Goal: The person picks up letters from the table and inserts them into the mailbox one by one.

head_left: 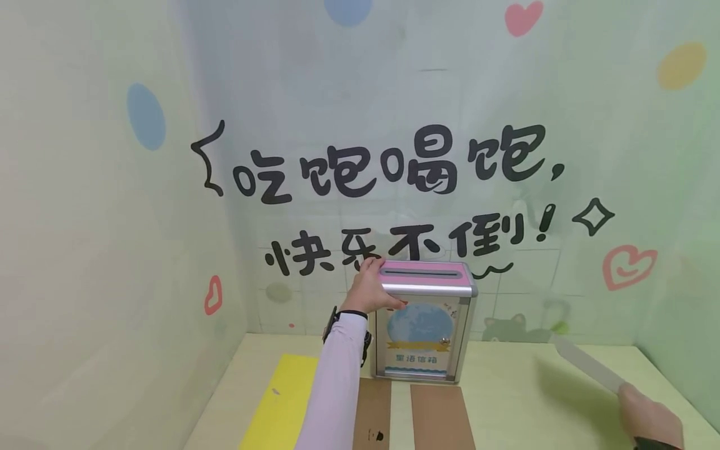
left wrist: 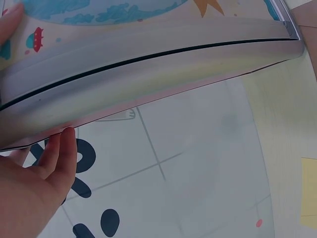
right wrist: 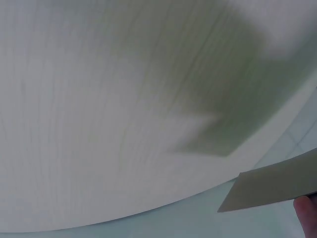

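Observation:
A letter box (head_left: 420,334) with a pink slotted top and silver edges stands on the table, its front showing a blue globe picture. My left hand (head_left: 371,290) grips its upper left corner, thumb on the front and fingers over the back edge. In the left wrist view, the fingers of my left hand (left wrist: 42,178) lie against the rim of the box (left wrist: 148,64). Off to the right, my right hand (head_left: 649,415) holds a thin flat card (head_left: 587,364) above the table. The right wrist view shows the card (right wrist: 272,183) and one fingertip (right wrist: 304,210).
Two brown rectangles of paper or card, a left one (head_left: 374,412) with a small black mark and a right one (head_left: 441,415), lie before the box. A yellow sheet (head_left: 281,400) is left of them. Behind rises a wall (head_left: 349,75) with black lettering; side walls enclose the table (head_left: 506,406).

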Demonstrator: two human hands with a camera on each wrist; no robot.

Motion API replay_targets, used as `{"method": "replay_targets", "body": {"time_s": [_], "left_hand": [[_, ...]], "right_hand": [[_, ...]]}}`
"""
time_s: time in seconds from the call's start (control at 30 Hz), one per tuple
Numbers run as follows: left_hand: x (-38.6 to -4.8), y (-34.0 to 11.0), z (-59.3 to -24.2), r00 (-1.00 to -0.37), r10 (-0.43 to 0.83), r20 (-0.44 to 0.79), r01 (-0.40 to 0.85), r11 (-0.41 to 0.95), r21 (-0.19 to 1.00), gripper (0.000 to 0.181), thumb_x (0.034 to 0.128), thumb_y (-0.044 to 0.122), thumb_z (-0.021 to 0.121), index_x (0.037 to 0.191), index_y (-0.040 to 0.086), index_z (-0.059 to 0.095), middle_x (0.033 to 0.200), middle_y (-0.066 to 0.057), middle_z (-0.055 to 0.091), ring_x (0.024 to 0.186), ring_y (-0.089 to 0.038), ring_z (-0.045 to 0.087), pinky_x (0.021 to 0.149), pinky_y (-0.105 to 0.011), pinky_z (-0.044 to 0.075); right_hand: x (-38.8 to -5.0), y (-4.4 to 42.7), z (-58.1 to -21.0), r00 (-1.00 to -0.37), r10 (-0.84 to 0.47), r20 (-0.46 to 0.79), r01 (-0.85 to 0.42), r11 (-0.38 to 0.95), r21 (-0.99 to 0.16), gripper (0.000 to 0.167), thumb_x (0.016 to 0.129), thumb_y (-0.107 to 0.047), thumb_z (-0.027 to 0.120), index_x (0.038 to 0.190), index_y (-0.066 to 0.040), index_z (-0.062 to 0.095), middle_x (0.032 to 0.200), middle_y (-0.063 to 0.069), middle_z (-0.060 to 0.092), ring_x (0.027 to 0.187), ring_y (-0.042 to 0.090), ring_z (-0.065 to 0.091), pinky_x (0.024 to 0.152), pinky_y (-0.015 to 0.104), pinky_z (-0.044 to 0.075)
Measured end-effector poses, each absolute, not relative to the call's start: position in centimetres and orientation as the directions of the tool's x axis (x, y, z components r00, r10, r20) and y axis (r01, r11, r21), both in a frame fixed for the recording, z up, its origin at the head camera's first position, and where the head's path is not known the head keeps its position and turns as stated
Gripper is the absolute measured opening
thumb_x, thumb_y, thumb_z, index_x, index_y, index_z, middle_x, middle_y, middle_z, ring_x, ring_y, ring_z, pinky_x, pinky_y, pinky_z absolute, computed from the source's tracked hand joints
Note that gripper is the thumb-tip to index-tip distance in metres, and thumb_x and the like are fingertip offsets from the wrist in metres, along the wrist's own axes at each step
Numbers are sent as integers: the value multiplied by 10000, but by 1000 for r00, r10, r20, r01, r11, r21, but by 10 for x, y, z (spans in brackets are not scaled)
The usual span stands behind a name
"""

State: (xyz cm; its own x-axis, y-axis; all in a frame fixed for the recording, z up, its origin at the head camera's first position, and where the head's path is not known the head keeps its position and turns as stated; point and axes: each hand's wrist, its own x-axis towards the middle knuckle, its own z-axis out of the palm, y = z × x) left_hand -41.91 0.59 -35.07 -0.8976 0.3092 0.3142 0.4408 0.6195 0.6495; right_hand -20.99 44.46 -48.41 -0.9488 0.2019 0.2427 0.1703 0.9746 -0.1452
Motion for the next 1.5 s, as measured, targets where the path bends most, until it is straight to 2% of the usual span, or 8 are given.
{"method": "replay_targets", "body": {"time_s": [0.17,0.3,0.63,0.83,1.03,1.27,1.37,1.5], "left_hand": [[-419,6,-349,-895,312,318,445,618,648,1100,470,264,895,1397,70,336,1411,-129,292,1124,-323,443,914,-416,416],[-419,6,-348,-896,309,321,445,616,650,1089,472,254,895,1392,66,344,1413,-128,288,1130,-322,440,921,-415,411],[-420,5,-349,-902,304,308,433,618,657,1087,477,262,895,1394,78,343,1418,-115,283,1131,-328,437,915,-421,415],[-420,5,-349,-899,307,313,439,619,652,1088,477,255,896,1394,69,342,1413,-118,287,1129,-324,441,921,-415,413],[-419,5,-349,-897,311,314,441,619,650,1080,483,258,894,1392,65,344,1411,-127,288,1131,-328,439,921,-423,412],[-419,5,-349,-894,317,317,448,617,647,1075,487,267,891,1387,51,344,1407,-135,289,1133,-330,443,923,-426,412],[-419,6,-349,-894,318,315,447,613,651,1074,489,263,890,1388,49,342,1413,-135,282,1144,-326,437,933,-421,405],[-419,6,-349,-897,317,308,441,604,664,1078,485,249,893,1390,53,340,1416,-130,281,1143,-320,435,939,-418,399]], "right_hand": [[-215,435,-479,-921,153,358,106,983,-148,80,827,36,432,761,40,386,488,71,451,390,267,442,341,404,341],[-221,429,-479,-871,115,477,57,989,-133,141,766,37,511,784,54,373,446,37,390,340,230,383,304,367,295],[-237,411,-471,-731,51,681,-17,996,-93,186,669,54,534,698,-6,361,413,-8,275,297,161,266,278,326,199],[-244,398,-458,-692,23,722,-61,994,-91,221,682,66,511,667,-40,317,425,-36,219,328,124,209,327,283,148],[-252,391,-445,-668,27,744,-75,992,-103,180,686,74,551,668,-8,392,397,-13,292,299,115,251,312,290,178],[-261,388,-429,-558,37,829,-126,984,-128,151,680,99,533,651,3,421,409,13,337,329,130,276,345,311,199],[-264,388,-421,-564,55,824,-140,977,-161,136,677,104,548,667,18,443,440,60,415,342,151,324,345,327,235],[-266,387,-409,-617,82,783,-145,966,-216,127,705,99,567,700,34,458,489,79,462,385,142,349,361,313,269]]}}
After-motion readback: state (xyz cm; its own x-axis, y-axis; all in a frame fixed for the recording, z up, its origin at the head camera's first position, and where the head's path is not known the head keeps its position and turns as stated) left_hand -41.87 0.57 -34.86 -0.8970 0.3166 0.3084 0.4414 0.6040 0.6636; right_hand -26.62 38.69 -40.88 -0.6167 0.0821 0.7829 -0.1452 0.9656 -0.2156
